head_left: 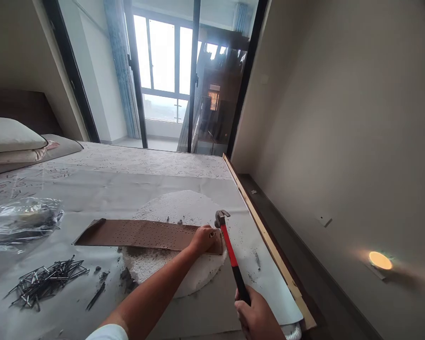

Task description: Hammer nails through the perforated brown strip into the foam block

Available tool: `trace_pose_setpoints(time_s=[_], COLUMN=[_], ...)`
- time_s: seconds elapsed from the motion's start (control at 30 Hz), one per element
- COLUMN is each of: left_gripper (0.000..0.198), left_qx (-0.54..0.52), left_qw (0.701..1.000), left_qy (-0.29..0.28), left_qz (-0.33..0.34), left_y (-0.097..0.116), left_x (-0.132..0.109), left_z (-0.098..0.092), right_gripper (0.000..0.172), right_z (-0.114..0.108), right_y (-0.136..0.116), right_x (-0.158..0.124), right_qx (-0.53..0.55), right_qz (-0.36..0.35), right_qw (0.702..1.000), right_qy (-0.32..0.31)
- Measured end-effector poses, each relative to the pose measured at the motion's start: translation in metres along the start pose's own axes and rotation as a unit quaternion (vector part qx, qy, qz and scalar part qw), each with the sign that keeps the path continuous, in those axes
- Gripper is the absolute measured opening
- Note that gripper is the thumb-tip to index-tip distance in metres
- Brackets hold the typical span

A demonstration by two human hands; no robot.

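Note:
A long brown strip (141,234) dotted with small holes lies across a round white foam disc (179,208) on the covered bed. My left hand (203,238) rests on the strip's right end, fingers pinched together, apparently around a nail too small to make out. My right hand (257,316) grips the red and black handle of a hammer (230,250). The hammer's metal head (221,218) hovers just right of my left fingers, above the strip's end.
A pile of loose dark nails (46,281) lies at the front left, with a clear plastic bag (21,219) behind it. Pillows (12,141) sit at the far left. A wooden batten (265,238) runs along the bed's right edge, beside the wall.

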State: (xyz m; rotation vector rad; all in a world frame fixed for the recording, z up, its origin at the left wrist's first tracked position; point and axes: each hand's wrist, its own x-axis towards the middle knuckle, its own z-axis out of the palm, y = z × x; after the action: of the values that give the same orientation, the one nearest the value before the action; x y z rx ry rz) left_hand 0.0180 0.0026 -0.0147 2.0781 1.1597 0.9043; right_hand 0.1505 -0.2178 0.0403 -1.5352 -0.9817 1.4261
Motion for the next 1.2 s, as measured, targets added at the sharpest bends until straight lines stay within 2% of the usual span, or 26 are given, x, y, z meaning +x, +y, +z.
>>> trace_pose_setpoints(time_s=[0.07,0.13,0.23,0.37,0.5,0.6,0.67,0.77,0.83,0.9,0.93,0.97,1.0,1.07,1.13,1.2], left_gripper=[0.035,0.043,0.040,0.030,0.025,0.024,0.024,0.026,0.028,0.027,0.027,0.029,0.034,0.037,0.038,0.039], left_qx=[-0.028,-0.100,-0.234,-0.362,-0.416,-0.424,-0.392,-0.302,-0.222,-0.118,-0.062,-0.003,0.061,0.186,0.267,0.307], left_qw=[0.999,0.994,0.965,0.913,0.886,0.886,0.906,0.946,0.962,0.966,0.966,0.963,0.956,0.924,0.893,0.873], left_qy=[0.015,0.028,0.061,0.100,0.101,0.120,0.115,0.047,-0.017,-0.057,-0.060,-0.034,0.001,0.072,0.057,0.017], left_qz=[-0.003,-0.032,-0.099,-0.157,-0.181,-0.144,-0.109,-0.111,-0.160,-0.220,-0.245,-0.268,-0.287,-0.326,-0.358,-0.378], left_y=[0.001,0.001,0.001,0.005,0.016,0.032,0.040,0.039,0.027,0.007,-0.005,-0.018,-0.031,-0.056,-0.076,-0.090], left_x=[-0.001,-0.001,0.000,0.005,0.011,0.000,-0.025,-0.089,-0.140,-0.187,-0.205,-0.220,-0.231,-0.241,-0.242,-0.241], left_z=[-0.007,-0.014,-0.019,-0.020,-0.027,-0.044,-0.060,-0.087,-0.108,-0.134,-0.150,-0.166,-0.182,-0.211,-0.229,-0.236], right_gripper=[0.013,0.015,0.016,0.012,0.017,0.024,0.029,0.032,0.033,0.034,0.033,0.032,0.031,0.029,0.027,0.025], right_z=[-0.002,-0.004,-0.003,0.004,0.005,0.004,0.004,0.004,0.003,0.003,0.003,0.003,0.004,0.006,0.009,0.012], right_y=[-0.002,-0.002,0.001,0.011,0.016,0.011,0.007,0.005,0.007,0.010,0.012,0.014,0.015,0.016,0.016,0.016], right_x=[0.000,0.001,0.005,0.014,0.015,0.008,0.001,-0.006,-0.006,-0.004,-0.003,-0.001,0.000,0.001,0.002,0.004], right_qx=[0.002,0.016,0.036,-0.016,-0.030,0.008,0.042,0.089,0.114,0.136,0.148,0.156,0.161,0.167,0.176,0.189], right_qz=[0.009,0.020,0.046,0.087,0.026,0.009,0.021,0.051,0.066,0.082,0.085,0.088,0.093,0.096,0.087,0.070], right_qw=[1.000,1.000,0.998,0.996,0.999,1.000,0.999,0.995,0.991,0.986,0.984,0.983,0.981,0.979,0.976,0.975], right_qy=[-0.009,-0.014,-0.023,-0.027,-0.003,0.013,0.005,-0.020,-0.034,-0.044,-0.045,-0.048,-0.054,-0.071,-0.088,-0.092])
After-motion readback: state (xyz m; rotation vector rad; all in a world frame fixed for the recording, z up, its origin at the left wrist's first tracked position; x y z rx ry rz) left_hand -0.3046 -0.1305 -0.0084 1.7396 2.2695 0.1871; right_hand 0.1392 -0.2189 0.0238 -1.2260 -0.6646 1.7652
